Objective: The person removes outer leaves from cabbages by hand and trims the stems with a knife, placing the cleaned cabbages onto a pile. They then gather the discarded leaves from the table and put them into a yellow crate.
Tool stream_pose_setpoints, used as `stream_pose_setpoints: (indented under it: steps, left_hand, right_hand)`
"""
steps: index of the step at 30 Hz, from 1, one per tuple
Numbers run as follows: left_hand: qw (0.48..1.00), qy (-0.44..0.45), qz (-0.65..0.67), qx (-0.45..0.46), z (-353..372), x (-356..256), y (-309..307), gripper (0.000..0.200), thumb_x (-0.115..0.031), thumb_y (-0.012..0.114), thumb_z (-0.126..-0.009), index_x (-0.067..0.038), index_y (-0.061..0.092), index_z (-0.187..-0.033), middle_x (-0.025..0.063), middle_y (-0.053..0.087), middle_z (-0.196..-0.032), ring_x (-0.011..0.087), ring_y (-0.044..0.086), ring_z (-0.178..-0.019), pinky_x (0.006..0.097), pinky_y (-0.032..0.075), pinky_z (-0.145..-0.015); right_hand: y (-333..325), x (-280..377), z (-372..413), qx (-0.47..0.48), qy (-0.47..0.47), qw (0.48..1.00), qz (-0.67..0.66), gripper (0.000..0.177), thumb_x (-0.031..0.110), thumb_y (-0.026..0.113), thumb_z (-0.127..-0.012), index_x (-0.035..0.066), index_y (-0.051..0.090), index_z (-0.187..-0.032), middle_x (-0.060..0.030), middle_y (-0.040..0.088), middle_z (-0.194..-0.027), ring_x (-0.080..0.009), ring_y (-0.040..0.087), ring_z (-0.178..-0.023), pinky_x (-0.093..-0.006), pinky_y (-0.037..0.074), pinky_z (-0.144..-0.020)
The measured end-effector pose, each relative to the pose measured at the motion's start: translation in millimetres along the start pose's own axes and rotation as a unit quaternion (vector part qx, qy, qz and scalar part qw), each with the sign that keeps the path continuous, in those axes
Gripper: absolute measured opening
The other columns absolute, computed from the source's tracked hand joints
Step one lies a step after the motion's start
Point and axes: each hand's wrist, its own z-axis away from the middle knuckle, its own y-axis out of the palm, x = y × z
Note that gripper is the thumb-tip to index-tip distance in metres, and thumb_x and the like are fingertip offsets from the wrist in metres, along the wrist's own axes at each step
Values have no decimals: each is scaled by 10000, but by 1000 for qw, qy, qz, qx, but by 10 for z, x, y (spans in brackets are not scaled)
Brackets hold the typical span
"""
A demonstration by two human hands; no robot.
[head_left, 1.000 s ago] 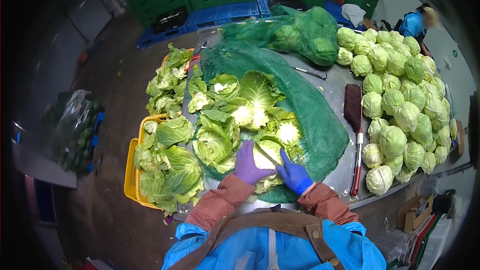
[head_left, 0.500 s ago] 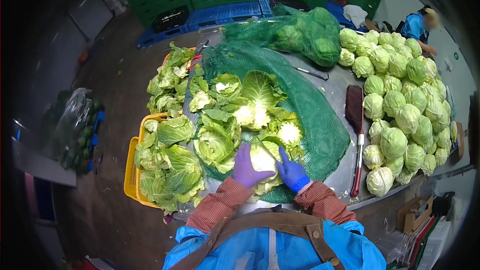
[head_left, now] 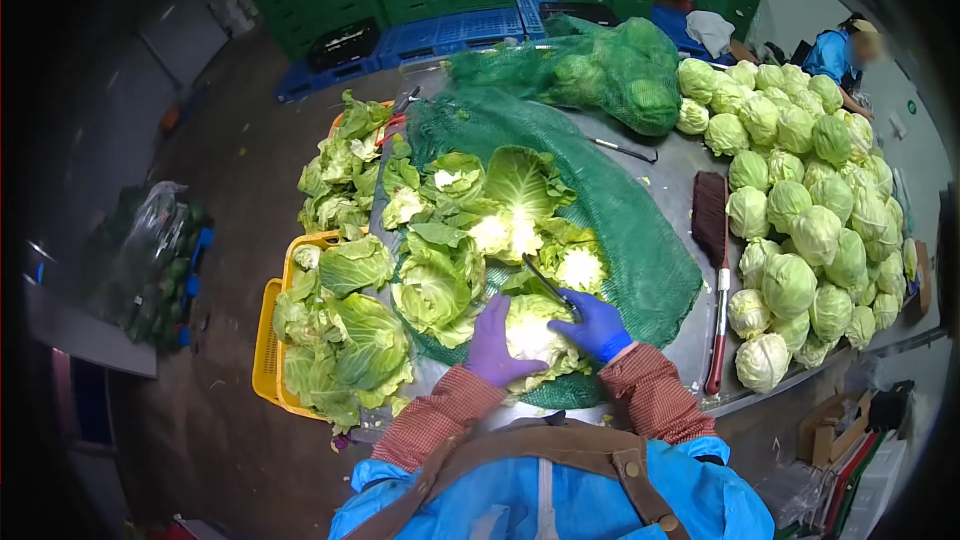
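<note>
A pale cabbage point(head_left: 540, 332) with loose outer leaves sits at the table's near edge, overexposed in the middle. My left hand point(head_left: 493, 348), in a purple glove, cups its left side with fingers stretched upward and thumb across the front. In a blue glove, my right hand point(head_left: 597, 328) grips a knife point(head_left: 543, 278) at the cabbage's right side; the dark blade points up and left. Just beyond lie leafy cabbage pieces, among them a large upright leaf point(head_left: 520, 185) and a pale cut one point(head_left: 580, 270). They rest on green netting point(head_left: 640, 260).
Trimmed cabbages point(head_left: 790, 285) are heaped at the right, beside a long-handled brush point(head_left: 712, 225). A filled net sack point(head_left: 610, 75) and a black-handled tool point(head_left: 625, 148) lie farther back. Leaves fill a yellow crate point(head_left: 265, 345) at left. A person point(head_left: 832, 55) stands at far right.
The right hand has turned and closed, and the knife now shows in it, pointing away from me. The left hand stays against the cabbage.
</note>
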Motion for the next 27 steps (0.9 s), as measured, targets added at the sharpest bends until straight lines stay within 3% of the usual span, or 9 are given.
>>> stream_pose_setpoints:
  steps: [8, 9, 11, 12, 14, 16, 18, 22, 27]
  left_hand:
    - [997, 1, 70, 43, 29, 152, -113, 1223, -408, 874, -445, -8, 206, -1388, 231, 247, -1408, 373, 269, -1305, 452, 255, -1084]
    - [997, 1, 69, 40, 81, 177, -55, 1223, -408, 874, -445, -8, 206, -1388, 231, 247, -1408, 373, 269, -1305, 452, 255, -1084]
    - [958, -98, 249, -106, 177, 234, 107, 1215, -335, 897, -428, 6, 205, -1368, 231, 319, -1350, 348, 316, -1286, 451, 294, -1066]
    - [958, -100, 248, -104, 136, 111, 45, 1215, -335, 897, -428, 6, 205, -1368, 231, 319, -1350, 348, 316, -1286, 451, 294, -1066]
    - [804, -251, 538, -45, 51, -240, -115, 1198, -283, 910, -406, 25, 218, -1335, 222, 393, -1277, 328, 370, -1248, 445, 333, -1044]
    - [846, -237, 476, -45, 83, -90, 28, 1146, -331, 900, -420, 36, 262, -1300, 224, 436, -1227, 338, 416, -1201, 446, 368, -1004]
    - [977, -162, 135, -41, 111, -59, 93, 1139, -396, 882, -440, 37, 276, -1302, 240, 435, -1217, 351, 440, -1158, 453, 372, -981]
    - [989, -123, 56, -66, 126, -113, 207, 1141, -442, 861, -457, 38, 278, -1312, 262, 374, -1262, 395, 383, -1183, 468, 324, -1005]
    - [993, -91, 47, -51, 144, -48, 214, 1149, -442, 859, -468, 30, 260, -1328, 257, 360, -1274, 405, 350, -1205, 464, 314, -1015]
  right_hand:
    - [158, -816, -151, 36, 222, 962, 157, 401, 373, 651, -773, 82, 608, -1046, -175, 655, -874, -339, 635, -811, -404, 506, -693]
    - [181, -944, -108, 27, 197, 969, 147, 485, 423, 618, -799, 92, 561, -1149, -188, 652, -883, -362, 631, -823, -416, 502, -724]
    - [36, -750, -134, 17, 184, 976, 115, 534, 453, 604, -805, 97, 527, -1196, -184, 655, -864, -359, 633, -809, -420, 501, -726]
    - [-87, -549, -75, 11, 179, 980, 84, 583, 483, 590, -812, 103, 493, -1242, -180, 658, -844, -356, 634, -796, -425, 499, -729]
    - [-313, -80, -20, 33, 156, 985, 66, 603, 472, 530, -860, 105, 414, -1323, -212, 645, -824, -363, 632, -774, -438, 494, -722]
    - [-340, 198, 10, 182, 112, 976, -43, 572, 412, 446, -917, 88, 336, -1375, -233, 629, -806, -378, 622, -746, -453, 486, -711]
    - [-170, 300, 89, 193, 4, 981, 9, 566, 366, 375, -948, 60, 249, -1407, -247, 615, -776, -393, 610, -718, -469, 477, -689]
    - [-60, 322, 20, 210, 70, 972, 84, 578, 362, 381, -942, 30, 246, -1395, -235, 617, -744, -392, 608, -688, -480, 475, -656]
    - [-275, 241, -331, 239, 76, 962, 111, 516, 407, 365, -935, 117, 362, -1362, -215, 641, -832, -372, 624, -756, -456, 487, -698]
